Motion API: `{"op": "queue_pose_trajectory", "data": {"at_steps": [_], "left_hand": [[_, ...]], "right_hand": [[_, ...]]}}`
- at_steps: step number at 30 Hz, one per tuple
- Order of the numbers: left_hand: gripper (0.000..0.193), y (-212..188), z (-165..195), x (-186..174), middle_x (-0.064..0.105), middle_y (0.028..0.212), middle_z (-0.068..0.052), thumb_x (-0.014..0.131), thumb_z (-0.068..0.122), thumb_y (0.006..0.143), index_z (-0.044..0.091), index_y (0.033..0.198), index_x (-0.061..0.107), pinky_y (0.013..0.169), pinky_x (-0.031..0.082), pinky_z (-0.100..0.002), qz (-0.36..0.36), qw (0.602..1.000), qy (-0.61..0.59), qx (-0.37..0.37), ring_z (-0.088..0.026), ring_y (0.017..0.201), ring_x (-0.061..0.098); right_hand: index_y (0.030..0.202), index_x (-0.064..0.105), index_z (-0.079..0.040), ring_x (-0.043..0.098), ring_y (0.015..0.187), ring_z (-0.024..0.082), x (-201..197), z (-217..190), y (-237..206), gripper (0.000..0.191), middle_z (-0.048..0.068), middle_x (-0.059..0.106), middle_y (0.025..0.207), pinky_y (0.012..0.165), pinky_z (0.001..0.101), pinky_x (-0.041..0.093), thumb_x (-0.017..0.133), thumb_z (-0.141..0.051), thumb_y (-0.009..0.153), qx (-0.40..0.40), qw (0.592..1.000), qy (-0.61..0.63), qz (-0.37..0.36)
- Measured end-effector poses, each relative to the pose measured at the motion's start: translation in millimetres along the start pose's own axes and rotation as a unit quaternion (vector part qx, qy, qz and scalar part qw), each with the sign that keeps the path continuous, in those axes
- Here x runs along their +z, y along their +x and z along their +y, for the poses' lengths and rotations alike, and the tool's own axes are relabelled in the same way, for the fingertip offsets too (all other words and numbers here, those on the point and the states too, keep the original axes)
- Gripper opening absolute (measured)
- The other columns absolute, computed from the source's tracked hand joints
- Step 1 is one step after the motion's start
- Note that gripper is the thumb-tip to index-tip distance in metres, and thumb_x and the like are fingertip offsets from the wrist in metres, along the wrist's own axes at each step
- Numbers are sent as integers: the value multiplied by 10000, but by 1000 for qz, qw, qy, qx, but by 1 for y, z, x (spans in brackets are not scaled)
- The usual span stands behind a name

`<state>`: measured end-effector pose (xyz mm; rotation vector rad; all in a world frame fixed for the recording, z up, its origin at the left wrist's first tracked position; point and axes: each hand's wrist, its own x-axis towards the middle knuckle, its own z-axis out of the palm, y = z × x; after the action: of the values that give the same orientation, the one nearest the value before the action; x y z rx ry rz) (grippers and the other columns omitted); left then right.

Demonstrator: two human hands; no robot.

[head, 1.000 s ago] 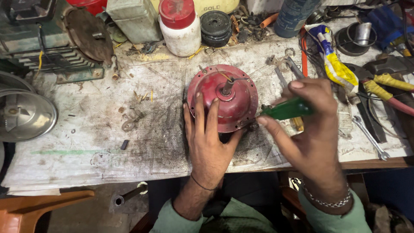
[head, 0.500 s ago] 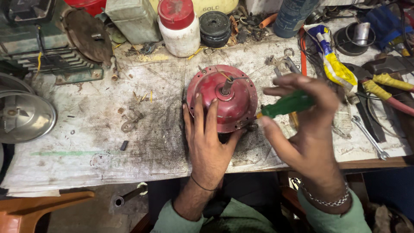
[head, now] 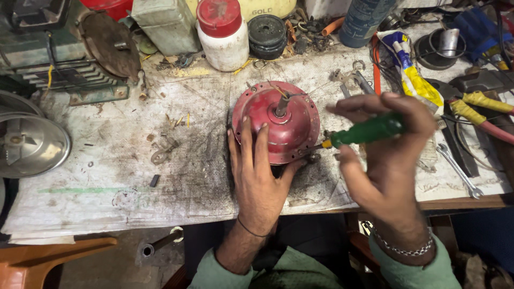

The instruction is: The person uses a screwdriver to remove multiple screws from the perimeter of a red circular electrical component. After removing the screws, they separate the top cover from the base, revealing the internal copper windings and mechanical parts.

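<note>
A domed motor cover point(head: 278, 120) sits mid-bench on a grimy sheet point(head: 134, 182); the left hand point(head: 259, 174) lies on its near side; the right hand point(head: 388, 155), to its right, holds a screwdriver point(head: 361, 132) whose tip meets the rim; a plastic jar point(head: 224, 32) stands behind; a spanner point(head: 458, 170) lies far right; a metal bowl point(head: 29, 144) lies far left.

Grimy workbench point(head: 107, 176) bears red round housing point(head: 276, 123); white jar point(head: 222, 32); spanner point(head: 458, 170).

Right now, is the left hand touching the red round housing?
Touching. The head view shows the left hand lying flat on the red round housing, fingers spread over its near side.
</note>
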<state>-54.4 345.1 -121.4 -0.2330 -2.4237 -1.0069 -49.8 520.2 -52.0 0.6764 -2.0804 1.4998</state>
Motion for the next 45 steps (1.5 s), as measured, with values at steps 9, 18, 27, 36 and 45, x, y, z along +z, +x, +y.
{"op": "queue_pose_trajectory", "data": {"at_steps": [9,18,27,36,45], "left_hand": [[921,-2,-2,3,337,1593,-289,879,416,762,-3,1463,451,1202,303,-645,0,1000,11,6,-596,1464,299],[893,-2,0,4,317,1606,-288,840,430,805,0,1473,433,1177,311,-660,-8,999,45,7,-612,1452,295],[859,-2,-1,6,337,1594,-272,846,406,803,11,1457,453,1180,290,-681,-3,999,53,10,-612,1450,301],[911,0,-1,4,337,1585,-283,899,365,743,10,1454,453,1186,263,-688,1,999,36,3,-599,1450,299],[923,0,0,4,345,1574,-292,904,368,742,6,1458,447,1198,254,-690,7,999,30,6,-590,1457,301]], "right_hand": [[1440,357,-64,655,1142,189,-37,22,-4,627,88,531,1236,1050,306,604,818,93,1045,29,993,-61,100],[993,606,15,700,895,272,-65,57,18,376,151,657,965,772,387,575,937,-106,864,110,912,-395,19],[977,725,-21,710,797,326,-53,59,23,254,167,709,893,730,442,569,843,-83,760,127,900,-394,-134],[1101,746,-22,723,833,372,-37,66,21,365,205,743,915,762,463,560,796,-70,743,130,891,-353,-255],[955,772,-39,705,819,375,-35,73,21,186,188,727,860,754,479,555,765,-94,778,94,887,-360,-273]]}}
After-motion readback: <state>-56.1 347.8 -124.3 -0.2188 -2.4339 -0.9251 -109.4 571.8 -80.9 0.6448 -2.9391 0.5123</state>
